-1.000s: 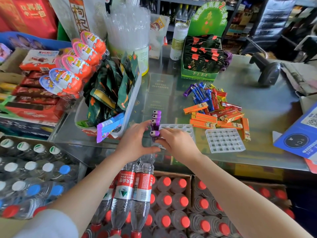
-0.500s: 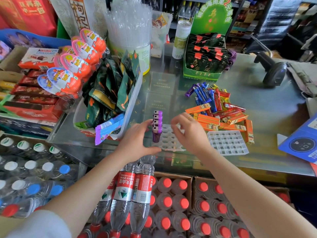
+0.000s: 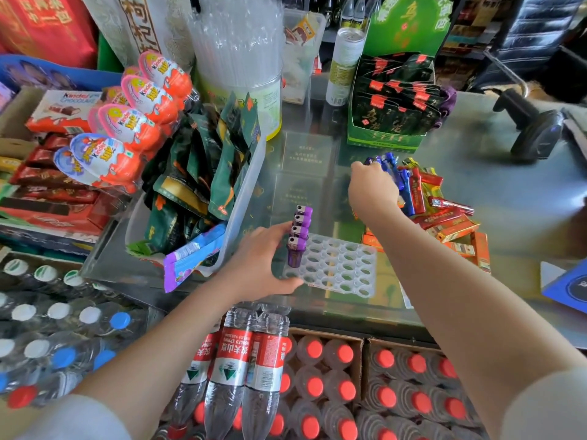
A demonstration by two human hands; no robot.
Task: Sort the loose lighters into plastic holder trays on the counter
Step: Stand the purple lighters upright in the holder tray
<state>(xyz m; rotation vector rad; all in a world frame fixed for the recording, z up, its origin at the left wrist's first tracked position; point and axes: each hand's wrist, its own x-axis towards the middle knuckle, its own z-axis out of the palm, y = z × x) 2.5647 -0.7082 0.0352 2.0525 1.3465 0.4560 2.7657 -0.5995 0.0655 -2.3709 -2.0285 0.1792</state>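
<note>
A cluttered shop's glass table fills the frame. At centre, the left hand steadies the clear, honeycombed holder tray, fingers curled on its edge beside four upright purple lighters. The right hand reaches the glossy loose lighters at centre right; whether its fingers grasp one cannot be told. Next probably comes seating a picked lighter upright.

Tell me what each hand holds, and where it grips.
Left hand holds the holder tray by its near-left corner. Right hand is over the loose lighters; any hold is hidden.

Purple lighters are seated in a clear tray; loose lighters are coloured blue, red, orange.
</note>
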